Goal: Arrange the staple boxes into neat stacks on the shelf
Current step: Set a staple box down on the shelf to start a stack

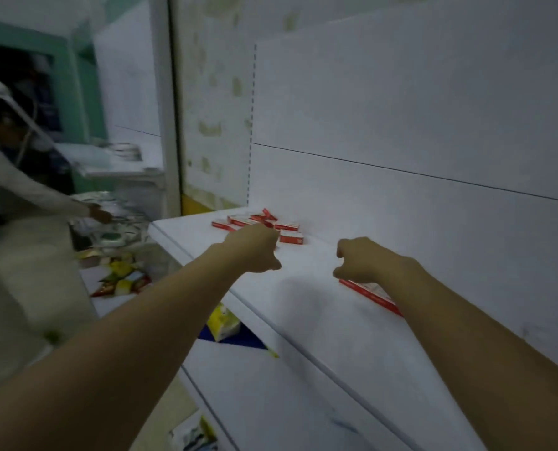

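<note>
Several small red-and-white staple boxes (260,223) lie scattered at the far left end of the white shelf (303,307). My left hand (257,250) reaches toward them with fingers curled, just short of the nearest box (291,237); it holds nothing that I can see. My right hand (362,260) hovers over the shelf with fingers loosely curled and empty. A flat row of red staple boxes (370,293) lies under my right wrist, partly hidden by the forearm.
The white back panel (401,141) rises behind the shelf. A lower shelf (271,385) juts out beneath. Yellow packets (222,322) and other goods lie below left. Another person (17,196) stands at the left, reaching toward a neighbouring shelf.
</note>
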Demonstrator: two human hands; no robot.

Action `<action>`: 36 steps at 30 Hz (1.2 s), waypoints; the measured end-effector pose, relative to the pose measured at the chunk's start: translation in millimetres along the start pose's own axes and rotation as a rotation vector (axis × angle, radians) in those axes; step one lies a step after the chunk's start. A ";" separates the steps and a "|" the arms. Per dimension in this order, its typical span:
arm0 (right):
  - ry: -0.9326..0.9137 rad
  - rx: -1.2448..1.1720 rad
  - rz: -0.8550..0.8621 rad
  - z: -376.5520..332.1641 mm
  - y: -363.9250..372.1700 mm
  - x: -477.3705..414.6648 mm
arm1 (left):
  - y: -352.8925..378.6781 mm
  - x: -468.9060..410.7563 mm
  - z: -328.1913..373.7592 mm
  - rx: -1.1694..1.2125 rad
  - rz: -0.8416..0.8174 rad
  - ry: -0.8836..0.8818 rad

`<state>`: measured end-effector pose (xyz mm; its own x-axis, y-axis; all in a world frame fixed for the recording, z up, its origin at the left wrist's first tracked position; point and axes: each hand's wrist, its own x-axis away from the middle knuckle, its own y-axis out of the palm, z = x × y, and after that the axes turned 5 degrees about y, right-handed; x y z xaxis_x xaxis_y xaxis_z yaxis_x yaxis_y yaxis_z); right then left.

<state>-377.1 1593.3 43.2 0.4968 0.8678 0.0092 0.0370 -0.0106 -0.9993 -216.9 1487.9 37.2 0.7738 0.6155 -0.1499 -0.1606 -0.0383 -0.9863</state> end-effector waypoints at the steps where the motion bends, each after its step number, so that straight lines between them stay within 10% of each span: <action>1: -0.022 -0.008 0.001 -15.2 -0.5 -7.6 | -1.5 2.8 -17.7 -0.005 0.007 -0.027; 21: -0.146 0.059 0.001 -153.0 20.2 -188.1 | 26.7 -97.5 -193.1 0.050 0.027 -0.141; 36: 0.140 0.055 -0.040 -97.6 16.7 -289.9 | 36.1 -257.0 -219.6 0.053 -0.016 0.080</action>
<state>-435.9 1293.0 27.5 0.6120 0.7893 0.0501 0.0130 0.0533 -0.9985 -287.0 1155.4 24.9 0.8228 0.5505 -0.1414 -0.1786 0.0143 -0.9838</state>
